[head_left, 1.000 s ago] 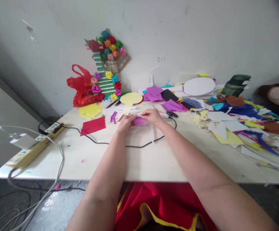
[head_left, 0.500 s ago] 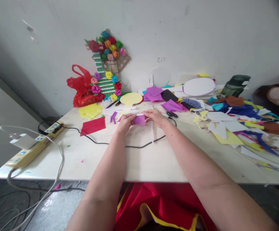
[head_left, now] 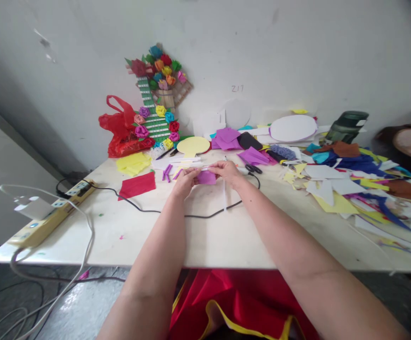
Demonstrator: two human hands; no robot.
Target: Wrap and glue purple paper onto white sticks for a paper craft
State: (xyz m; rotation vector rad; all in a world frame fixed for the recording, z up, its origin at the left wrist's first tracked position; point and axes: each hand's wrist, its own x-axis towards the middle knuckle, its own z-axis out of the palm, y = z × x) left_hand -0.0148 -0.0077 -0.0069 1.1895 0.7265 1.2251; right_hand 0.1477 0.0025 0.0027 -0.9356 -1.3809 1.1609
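Between my hands is a small piece of purple paper (head_left: 206,177), held by its two sides just above the table. My left hand (head_left: 187,179) pinches its left side and my right hand (head_left: 226,171) pinches its right side. Along the paper's top edge runs a thin white strip, partly hidden by my fingers. A few small purple paper rolls (head_left: 167,173) lie left of my left hand. A pale strip (head_left: 225,196) lies below my right hand. Black-handled scissors (head_left: 253,168) rest just right of it.
A black cable (head_left: 198,216) crosses the table from a power strip (head_left: 51,212) at left. Red paper (head_left: 138,185) and yellow paper (head_left: 133,164) lie left. Paper scraps (head_left: 354,184) cover the right side, near a green bottle (head_left: 347,126). Paper-flower crafts (head_left: 157,118) lean on the wall.
The purple paper has shifted very slightly to the right between my fingers, and my right fingers have moved a little. The things around have stayed put.
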